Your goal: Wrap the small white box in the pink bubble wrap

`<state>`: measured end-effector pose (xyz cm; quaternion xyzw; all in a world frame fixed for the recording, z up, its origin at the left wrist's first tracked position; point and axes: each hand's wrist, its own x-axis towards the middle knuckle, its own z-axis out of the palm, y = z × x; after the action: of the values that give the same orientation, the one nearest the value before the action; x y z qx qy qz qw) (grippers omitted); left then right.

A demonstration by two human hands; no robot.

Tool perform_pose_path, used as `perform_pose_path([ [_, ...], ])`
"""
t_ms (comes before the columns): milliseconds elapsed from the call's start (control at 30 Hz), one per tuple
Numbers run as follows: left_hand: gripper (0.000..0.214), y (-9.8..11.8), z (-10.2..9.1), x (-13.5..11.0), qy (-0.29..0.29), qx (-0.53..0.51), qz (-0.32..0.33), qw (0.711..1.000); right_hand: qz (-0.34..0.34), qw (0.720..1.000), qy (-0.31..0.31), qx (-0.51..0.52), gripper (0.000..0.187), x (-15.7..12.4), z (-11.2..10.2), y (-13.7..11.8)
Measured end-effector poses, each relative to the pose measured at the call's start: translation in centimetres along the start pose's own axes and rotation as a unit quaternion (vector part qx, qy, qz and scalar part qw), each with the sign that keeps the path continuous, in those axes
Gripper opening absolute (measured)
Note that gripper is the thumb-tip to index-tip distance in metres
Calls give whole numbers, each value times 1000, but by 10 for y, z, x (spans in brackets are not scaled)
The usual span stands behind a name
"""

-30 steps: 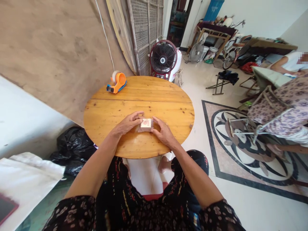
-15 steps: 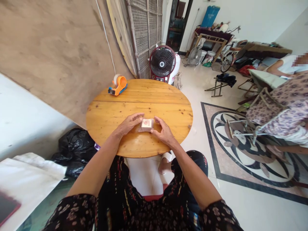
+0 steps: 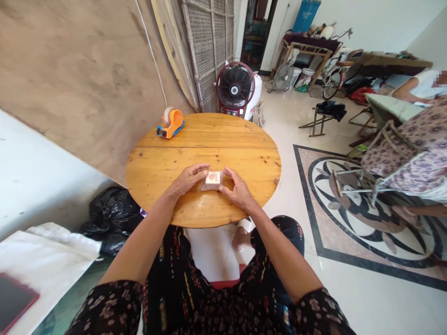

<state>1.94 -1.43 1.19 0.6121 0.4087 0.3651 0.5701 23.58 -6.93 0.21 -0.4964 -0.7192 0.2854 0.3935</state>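
A small flat packet (image 3: pixel 213 179) with a pinkish label lies in clear wrap on the round wooden table (image 3: pixel 244 153). My left hand (image 3: pixel 186 179) holds its left side, fingers curled around the edge. My right hand (image 3: pixel 237 190) grips its right side, thumb and fingers pressed against it. Both hands rest on the tabletop near its front edge.
An orange tape dispenser (image 3: pixel 171 123) sits at the table's far left. A floor fan (image 3: pixel 234 88) stands behind the table. Black bags (image 3: pixel 108 214) lie on the floor to the left. A person sits at far right by a frame (image 3: pixel 366 186) on the patterned floor.
The hands and the packet stay in place. Only my head has shifted slightly, so the view moved a little.
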Motion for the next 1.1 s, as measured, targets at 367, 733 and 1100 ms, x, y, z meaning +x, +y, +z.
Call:
perform_pose_path([
  [367, 68, 1, 2, 1, -5, -4, -6, 1000, -16, 1000, -11, 0, 62, 1, -3, -3],
  [733, 66, 7, 8, -2, 40, -2, -29, 999, -8, 1000, 9, 5, 71, 1, 2, 4],
  [1100, 61, -1, 9, 3, 46, -27, -32, 998, -4, 1000, 8, 1, 73, 2, 2, 2],
])
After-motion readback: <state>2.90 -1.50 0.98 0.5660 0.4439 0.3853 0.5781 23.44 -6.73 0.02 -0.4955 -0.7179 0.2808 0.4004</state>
